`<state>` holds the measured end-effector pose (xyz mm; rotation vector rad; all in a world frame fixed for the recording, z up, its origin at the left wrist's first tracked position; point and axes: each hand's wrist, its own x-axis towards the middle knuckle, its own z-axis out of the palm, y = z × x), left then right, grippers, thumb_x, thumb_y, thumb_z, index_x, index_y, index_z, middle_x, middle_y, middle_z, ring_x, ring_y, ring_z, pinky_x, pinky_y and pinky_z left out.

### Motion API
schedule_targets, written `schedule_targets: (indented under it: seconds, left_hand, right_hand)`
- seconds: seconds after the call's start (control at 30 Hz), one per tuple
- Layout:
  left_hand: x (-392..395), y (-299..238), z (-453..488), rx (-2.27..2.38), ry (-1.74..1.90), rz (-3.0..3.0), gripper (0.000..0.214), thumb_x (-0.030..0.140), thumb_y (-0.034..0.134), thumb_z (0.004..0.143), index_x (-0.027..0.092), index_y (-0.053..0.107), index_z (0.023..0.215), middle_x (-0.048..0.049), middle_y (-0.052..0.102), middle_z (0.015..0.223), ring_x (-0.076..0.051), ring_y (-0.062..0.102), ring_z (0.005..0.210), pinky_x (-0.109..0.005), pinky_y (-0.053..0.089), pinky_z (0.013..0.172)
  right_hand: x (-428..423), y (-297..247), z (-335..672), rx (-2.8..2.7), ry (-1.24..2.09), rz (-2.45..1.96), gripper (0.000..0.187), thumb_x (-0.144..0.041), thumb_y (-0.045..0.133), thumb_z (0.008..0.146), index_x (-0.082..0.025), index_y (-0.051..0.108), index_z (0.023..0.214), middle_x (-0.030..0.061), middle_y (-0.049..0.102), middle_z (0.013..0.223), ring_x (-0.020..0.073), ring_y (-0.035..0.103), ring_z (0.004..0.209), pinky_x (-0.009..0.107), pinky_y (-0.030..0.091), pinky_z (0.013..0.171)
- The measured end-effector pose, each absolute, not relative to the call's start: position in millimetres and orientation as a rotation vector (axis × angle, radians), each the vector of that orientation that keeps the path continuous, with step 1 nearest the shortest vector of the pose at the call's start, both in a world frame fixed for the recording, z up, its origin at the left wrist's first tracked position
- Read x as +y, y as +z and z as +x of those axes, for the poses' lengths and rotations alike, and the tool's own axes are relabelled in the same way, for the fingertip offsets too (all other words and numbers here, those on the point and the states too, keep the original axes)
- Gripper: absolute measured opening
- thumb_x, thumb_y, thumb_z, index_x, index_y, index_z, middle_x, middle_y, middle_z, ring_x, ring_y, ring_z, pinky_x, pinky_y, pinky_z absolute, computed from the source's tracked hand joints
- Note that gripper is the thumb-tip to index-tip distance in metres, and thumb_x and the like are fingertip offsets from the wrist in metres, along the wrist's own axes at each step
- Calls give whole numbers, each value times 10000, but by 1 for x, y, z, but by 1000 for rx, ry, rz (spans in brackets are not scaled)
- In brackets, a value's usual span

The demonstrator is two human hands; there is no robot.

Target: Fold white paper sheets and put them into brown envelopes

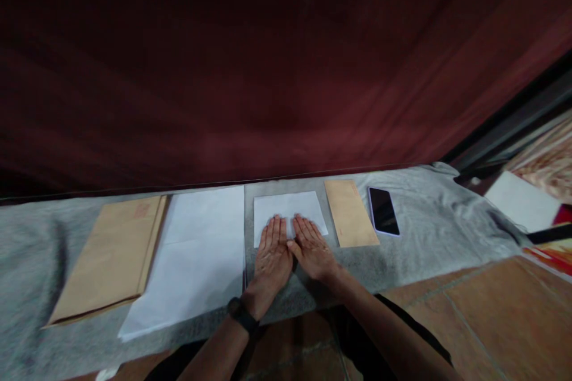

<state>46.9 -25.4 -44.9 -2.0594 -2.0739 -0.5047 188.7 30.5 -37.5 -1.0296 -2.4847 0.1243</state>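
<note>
Both hands lie flat, side by side, on a small white sheet of paper [286,202], which may be folded. My left hand [273,253] has its fingers stretched out over the sheet's near left part; a dark watch [243,315] circles that wrist. My right hand [315,253] rests on the near right part, fingers extended, its thumb touching my left hand. Just right of the sheet is a narrow brown envelope [351,214]. On the left lies a stack of larger white paper [201,244]. The near edge of the small sheet is partly hidden by my hands.
A stack of large brown envelopes [109,253] lies at the far left. A phone [383,211] with a light purple case is right of the narrow envelope. Everything rests on a grey cloth [429,214] along a dark red upright surface [268,89]. Tiled floor [500,309] shows below.
</note>
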Motion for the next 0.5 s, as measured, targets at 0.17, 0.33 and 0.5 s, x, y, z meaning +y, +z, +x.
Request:
schedule_targets:
  seconds: [0.17, 0.33, 0.5]
  left_hand:
    - [-31, -36, 45, -2204, -541, -1980, 599, 250, 356, 982, 22, 291, 1532, -220, 326, 1599, -285, 235, 1517, -480, 294, 1220]
    - [-35, -31, 41, -2304, -529, -1892, 618, 306, 375, 989, 28, 293, 1535, -223, 328, 1595, -296, 243, 1514, -497, 287, 1217]
    - [-41, -29, 39, -2367, -495, -1809, 603, 277, 358, 989, 30, 296, 1536, -217, 361, 1580, -292, 269, 1505, -494, 295, 1214]
  right_hand:
    - [33, -40, 202, -2497, 42, -1075, 642, -469, 337, 1053, -45, 335, 1534, 201, 384, 1573, 268, 303, 1492, 475, 327, 1200]
    - [32, -41, 213, -2494, -2, -1176, 671, -486, 346, 1046, -29, 322, 1536, 211, 369, 1579, 295, 307, 1486, 479, 330, 1186]
    - [26, -42, 217, -2473, -30, -1298, 704, -500, 371, 1033, -33, 289, 1554, 222, 351, 1584, 320, 343, 1462, 499, 320, 1179]
